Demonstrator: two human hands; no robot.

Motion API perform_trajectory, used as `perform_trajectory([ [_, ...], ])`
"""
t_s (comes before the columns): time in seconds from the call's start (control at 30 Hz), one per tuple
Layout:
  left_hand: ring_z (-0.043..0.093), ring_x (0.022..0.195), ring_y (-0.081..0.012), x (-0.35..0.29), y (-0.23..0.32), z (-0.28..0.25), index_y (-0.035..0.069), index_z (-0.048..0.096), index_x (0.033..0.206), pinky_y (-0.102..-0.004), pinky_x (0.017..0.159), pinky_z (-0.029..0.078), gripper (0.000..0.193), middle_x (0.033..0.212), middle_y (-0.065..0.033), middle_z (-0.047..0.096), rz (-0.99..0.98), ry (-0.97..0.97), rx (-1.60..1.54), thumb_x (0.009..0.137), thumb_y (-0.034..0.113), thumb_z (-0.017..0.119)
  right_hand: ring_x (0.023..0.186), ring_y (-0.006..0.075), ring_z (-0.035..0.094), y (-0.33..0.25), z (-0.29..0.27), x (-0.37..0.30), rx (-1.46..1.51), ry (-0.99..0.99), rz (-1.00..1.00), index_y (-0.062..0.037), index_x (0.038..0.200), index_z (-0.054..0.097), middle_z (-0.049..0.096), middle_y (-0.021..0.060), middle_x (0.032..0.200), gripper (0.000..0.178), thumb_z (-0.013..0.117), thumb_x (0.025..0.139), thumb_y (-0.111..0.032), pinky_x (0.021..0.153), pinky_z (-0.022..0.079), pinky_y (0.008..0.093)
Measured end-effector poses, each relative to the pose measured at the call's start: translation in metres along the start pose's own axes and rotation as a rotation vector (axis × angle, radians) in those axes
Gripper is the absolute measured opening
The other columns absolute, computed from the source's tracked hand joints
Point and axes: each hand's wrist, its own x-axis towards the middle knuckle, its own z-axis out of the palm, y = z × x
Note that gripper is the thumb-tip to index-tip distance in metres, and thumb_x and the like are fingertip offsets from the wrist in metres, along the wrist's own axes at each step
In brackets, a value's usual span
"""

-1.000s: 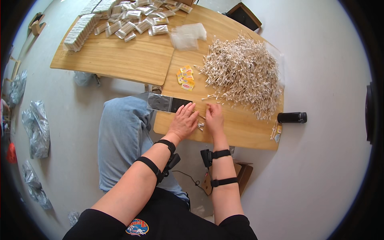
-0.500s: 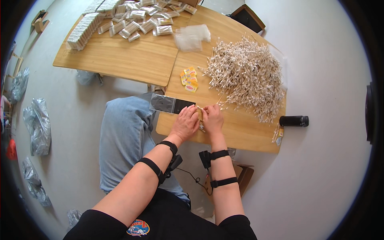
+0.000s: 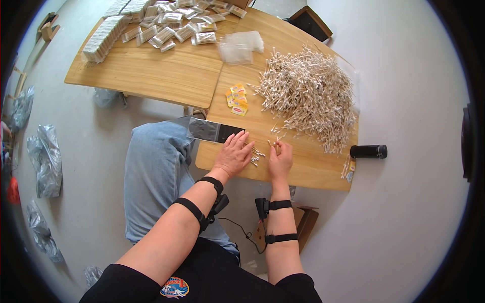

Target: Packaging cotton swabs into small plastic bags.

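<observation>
Seen from above, a person's two bare hands work at the near edge of a wooden worktop (image 3: 151,68). The left hand (image 3: 234,155) lies palm down, fingers outstretched, over a small bunch of cotton swabs (image 3: 258,156); only some white tips and sticks show on its right, and whatever is beneath the palm is hidden. Its fingertips meet a black strip (image 3: 230,134), covering that strip's right end. A clear plastic bag (image 3: 203,130) reaches left from it, over the edge, above a denim-clad knee (image 3: 151,151). The right hand (image 3: 281,160) is just beside, fingers drawn together; thin swabs show at the fingertips, but I cannot tell whether they are gripped or lying behind. Beyond it rises a big, tangled swab pile (image 3: 308,96), single sticks hard to separate. Yellow packets (image 3: 238,99) overlap nearby. Filled sachets (image 3: 174,22) are cut off by the top edge.
</observation>
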Motion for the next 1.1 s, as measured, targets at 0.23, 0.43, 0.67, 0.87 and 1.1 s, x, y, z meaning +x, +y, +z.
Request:
perform_trajectory([
  [0.23,0.046,0.131,-0.0285,0.002,0.002,-0.002,0.011,0.064,0.106,-0.0445,0.113,0.032,0.023,0.130,-0.0127,0.055,0.017,0.026,-0.052,0.087,0.022,0.063,0.090,0.0296,0.061,0.008,-0.006,-0.015,-0.187,0.109,0.052,-0.0063,0.090,0.063,0.060,0.0101,0.093,0.014,0.071,0.080,-0.011,0.078,0.049,0.0403],
  [0.43,0.047,0.130,-0.0300,0.001,-0.001,0.004,0.009,0.062,0.113,-0.0442,0.113,0.032,0.029,0.131,-0.0139,0.054,-0.002,0.051,-0.081,0.086,0.020,0.063,0.082,0.0299,0.061,-0.001,0.005,-0.011,-0.109,-0.057,-0.028,-0.0073,0.088,0.062,0.059,0.0106,0.086,0.010,0.069,0.081,-0.011,0.073,0.049,0.0410],
  [0.67,0.043,0.135,-0.0282,0.001,0.001,0.001,0.010,0.060,0.124,-0.0435,0.114,0.031,0.038,0.139,-0.0132,0.051,-0.017,0.058,-0.023,0.089,0.025,0.062,0.085,0.0286,0.062,-0.014,0.011,0.001,0.105,-0.256,0.013,-0.0073,0.096,0.065,0.061,0.0095,0.089,0.015,0.070,0.082,-0.012,0.070,0.050,0.0410],
  [0.87,0.044,0.135,-0.0276,0.001,0.000,0.000,0.010,0.064,0.116,-0.0428,0.114,0.030,0.032,0.136,-0.0128,0.052,-0.010,0.035,-0.004,0.088,0.026,0.062,0.084,0.0297,0.062,0.000,0.009,0.020,-0.075,-0.072,0.013,-0.0069,0.092,0.063,0.060,0.0099,0.091,0.013,0.069,0.083,-0.013,0.071,0.050,0.0423],
  [1.1,0.046,0.131,-0.0302,0.002,0.000,0.000,0.009,0.063,0.104,-0.0445,0.113,0.032,0.022,0.127,-0.0135,0.055,0.006,0.059,-0.069,0.086,0.021,0.063,0.083,0.0336,0.061,0.012,0.012,0.006,-0.135,-0.023,-0.024,-0.0057,0.087,0.060,0.060,0.0128,0.087,0.009,0.064,0.079,-0.004,0.072,0.049,0.0446],
])
